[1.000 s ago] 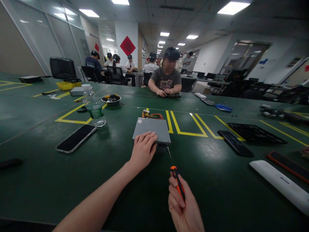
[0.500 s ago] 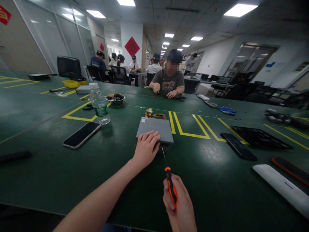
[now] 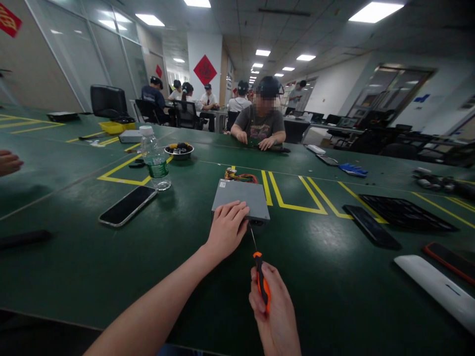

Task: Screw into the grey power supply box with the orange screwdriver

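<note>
A grey metal computer power supply (image 3: 243, 193) lies on the green table in front of me, its bundle of coloured cables (image 3: 241, 176) at the far side. My left hand (image 3: 228, 225) grips its near left part, fingers together on the top and thumb down by the front face. In my right hand (image 3: 272, 296) is an orange and black screwdriver (image 3: 262, 284), wrapped by my closed fingers. Its thin shaft points up and away to the near face of the power supply. Whether the tip sits in a screw is too small to tell.
Left of the power supply are a water bottle (image 3: 156, 165), a phone (image 3: 128, 206) and a metal bowl (image 3: 179, 151) with tools. A dark phone (image 3: 371, 226), black panel (image 3: 406, 212) and white casing (image 3: 438, 287) lie right. A person (image 3: 260, 121) sits opposite; another person's hand (image 3: 9, 163) shows left.
Another person's hand has come in at the left edge. The view has shifted slightly. My hands keep nearly the same places at the power supply.
</note>
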`<state>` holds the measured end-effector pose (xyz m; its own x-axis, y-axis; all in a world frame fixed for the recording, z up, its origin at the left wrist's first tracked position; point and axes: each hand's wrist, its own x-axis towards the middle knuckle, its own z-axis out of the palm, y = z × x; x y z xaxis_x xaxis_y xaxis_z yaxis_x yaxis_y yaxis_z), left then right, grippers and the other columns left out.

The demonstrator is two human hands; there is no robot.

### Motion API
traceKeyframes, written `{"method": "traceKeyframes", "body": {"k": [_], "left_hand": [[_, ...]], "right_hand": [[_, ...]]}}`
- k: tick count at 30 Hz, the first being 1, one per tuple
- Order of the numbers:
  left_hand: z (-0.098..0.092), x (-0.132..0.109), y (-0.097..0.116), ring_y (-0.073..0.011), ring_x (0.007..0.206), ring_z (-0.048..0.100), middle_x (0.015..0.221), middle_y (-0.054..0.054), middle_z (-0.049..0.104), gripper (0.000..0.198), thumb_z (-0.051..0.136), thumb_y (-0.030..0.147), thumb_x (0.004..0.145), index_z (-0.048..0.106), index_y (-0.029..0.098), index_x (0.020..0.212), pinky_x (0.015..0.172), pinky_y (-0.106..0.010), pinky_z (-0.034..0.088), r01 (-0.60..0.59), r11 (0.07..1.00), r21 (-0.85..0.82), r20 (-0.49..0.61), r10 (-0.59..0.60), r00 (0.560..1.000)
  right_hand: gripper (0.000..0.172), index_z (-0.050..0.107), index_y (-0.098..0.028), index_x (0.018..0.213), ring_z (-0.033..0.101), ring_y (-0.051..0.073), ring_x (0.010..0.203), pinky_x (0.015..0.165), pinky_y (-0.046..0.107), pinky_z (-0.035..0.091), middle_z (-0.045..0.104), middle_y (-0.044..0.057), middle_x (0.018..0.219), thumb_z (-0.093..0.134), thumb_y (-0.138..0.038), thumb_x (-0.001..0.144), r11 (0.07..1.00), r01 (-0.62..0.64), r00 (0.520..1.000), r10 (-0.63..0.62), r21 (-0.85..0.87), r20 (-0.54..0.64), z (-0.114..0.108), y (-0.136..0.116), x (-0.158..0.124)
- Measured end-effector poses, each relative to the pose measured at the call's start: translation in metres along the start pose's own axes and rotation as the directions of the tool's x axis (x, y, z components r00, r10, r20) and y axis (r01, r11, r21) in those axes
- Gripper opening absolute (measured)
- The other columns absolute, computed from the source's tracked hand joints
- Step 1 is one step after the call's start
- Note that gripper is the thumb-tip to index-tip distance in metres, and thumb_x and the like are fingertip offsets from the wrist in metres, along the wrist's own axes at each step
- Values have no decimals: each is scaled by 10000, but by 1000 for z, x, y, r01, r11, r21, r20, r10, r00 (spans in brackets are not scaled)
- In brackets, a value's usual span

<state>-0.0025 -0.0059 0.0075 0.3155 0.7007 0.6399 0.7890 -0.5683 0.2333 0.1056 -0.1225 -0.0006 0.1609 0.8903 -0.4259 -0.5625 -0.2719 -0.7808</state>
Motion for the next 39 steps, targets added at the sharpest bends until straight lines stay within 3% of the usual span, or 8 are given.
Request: {"method": "traceKeyframes", "body": {"k": [6,14,18,21,23,25,33,39], "left_hand": [[2,-5,-1,-217,1205,397,1302,-76,477,384,493,215,826,457,210,1208,976,-402,292,-69,997,29,-12,70,998],[6,-11,-4,-203,1121,464,1192,-54,541,117,511,241,838,624,262,818,984,-484,195,-284,958,38,-59,286,957],[8,-11,-6,-184,1099,476,1130,-25,586,116,521,227,839,629,269,828,986,-465,183,-290,957,32,-93,292,952],[10,-11,-6,-174,1098,477,1125,-11,594,113,523,222,841,626,268,838,984,-449,187,-281,960,13,-105,281,954],[11,-11,-6,-172,1105,474,1132,-4,593,115,529,208,836,625,270,841,987,-446,186,-277,961,4,-102,276,956],[10,-11,-6,-172,1107,474,1134,5,594,115,539,206,828,627,277,843,993,-441,188,-267,964,-2,-95,266,959],[-2,-7,-2,-199,1153,431,1249,-50,524,350,471,181,826,503,246,1168,965,-399,297,-165,986,15,-23,165,986],[1,-4,-6,-235,1126,430,1310,-64,476,484,465,204,806,395,200,1285,926,-384,353,-61,993,104,2,62,998]], "right_hand": [[428,492,-217,1012,400,57,469,428,186,322,498,-75,613,690,-377,668,969,142,989,-147,-200,-6,-6,6,1],[454,539,-186,937,529,109,632,527,223,420,595,22,809,721,-418,593,999,5,999,-3,38,-46,2,4,-3],[456,480,-221,1151,581,173,759,554,281,468,561,91,1080,538,-471,774,915,204,974,-153,-348,167,-16,0,-6],[493,457,-272,1244,498,244,1077,785,338,472,410,90,1317,567,-341,769,282,707,683,-511,-649,522,-37,-11,-7],[473,513,-297,1201,503,251,1062,769,327,480,423,83,1326,589,-257,736,-221,835,391,-407,-504,826,-48,-24,-7],[399,553,-264,1153,552,203,933,694,281,494,507,93,1263,525,-176,764,-457,821,250,-248,-341,936,-50,-38,-7],[195,615,-202,962,582,148,659,547,265,458,677,94,950,485,-169,821,-556,828,-72,28,75,997,-28,-69,11],[104,612,-249,720,553,93,523,455,215,414,696,47,914,550,-263,802,-587,801,-128,16,114,992,-39,-55,35]]}}
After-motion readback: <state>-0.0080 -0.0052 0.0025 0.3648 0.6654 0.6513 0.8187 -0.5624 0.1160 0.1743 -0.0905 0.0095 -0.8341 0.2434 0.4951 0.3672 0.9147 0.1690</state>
